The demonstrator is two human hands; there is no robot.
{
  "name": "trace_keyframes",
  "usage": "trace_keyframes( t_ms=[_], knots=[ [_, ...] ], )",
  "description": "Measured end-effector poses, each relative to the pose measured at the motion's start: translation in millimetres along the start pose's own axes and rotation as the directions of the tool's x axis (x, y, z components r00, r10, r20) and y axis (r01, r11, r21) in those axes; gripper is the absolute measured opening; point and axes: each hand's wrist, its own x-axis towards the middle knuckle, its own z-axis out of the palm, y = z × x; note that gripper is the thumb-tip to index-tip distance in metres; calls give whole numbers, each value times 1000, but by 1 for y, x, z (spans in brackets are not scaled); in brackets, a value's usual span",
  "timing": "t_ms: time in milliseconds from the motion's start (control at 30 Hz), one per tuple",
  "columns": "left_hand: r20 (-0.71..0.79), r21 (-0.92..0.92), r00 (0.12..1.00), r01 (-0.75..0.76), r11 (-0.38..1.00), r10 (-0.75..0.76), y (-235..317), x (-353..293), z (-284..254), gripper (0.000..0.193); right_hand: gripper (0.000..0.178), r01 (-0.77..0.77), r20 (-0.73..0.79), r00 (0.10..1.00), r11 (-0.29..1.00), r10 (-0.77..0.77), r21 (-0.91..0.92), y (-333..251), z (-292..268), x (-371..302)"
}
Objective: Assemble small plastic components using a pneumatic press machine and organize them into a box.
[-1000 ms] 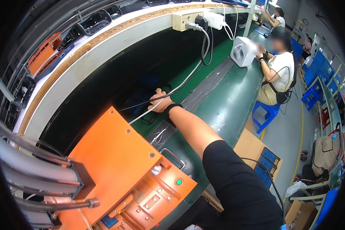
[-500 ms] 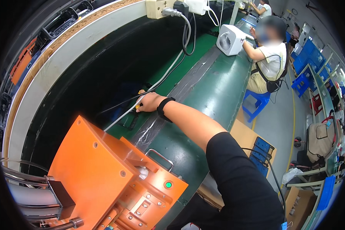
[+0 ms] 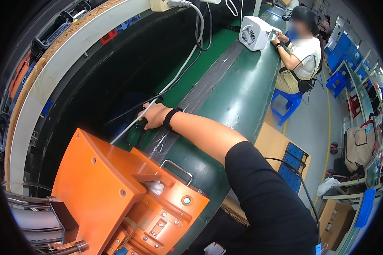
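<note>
Right hand (image 3: 153,115) clamped on a dark part (image 3: 141,126) beside the white cable (image 3: 157,95), near the green bench's (image 3: 238,97) shadowed far edge.

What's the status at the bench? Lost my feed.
Right hand out on green belt, closed on dark part by white cable. Left hand out of view. Orange fixture close in front.

The right hand (image 3: 154,115) grips a dark part (image 3: 141,126) on the green belt (image 3: 238,97), beside the white cable (image 3: 166,87).
</note>
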Motion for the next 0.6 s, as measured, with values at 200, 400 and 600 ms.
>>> trace_keyframes(
  t_ms=[200,400,600],
  knots=[
    [41,38,999,-4,999,2,6,4,0,57,38,82,-31,996,978,-90,-192,7,24,14],
    [61,-17,998,35,999,-34,13,10,3,61,36,49,-11,999,977,-52,-208,24,10,20],
    [101,-27,989,111,993,-108,4,-1,-9,64,37,-65,-143,989,978,37,-197,68,-7,12]
  ],
)
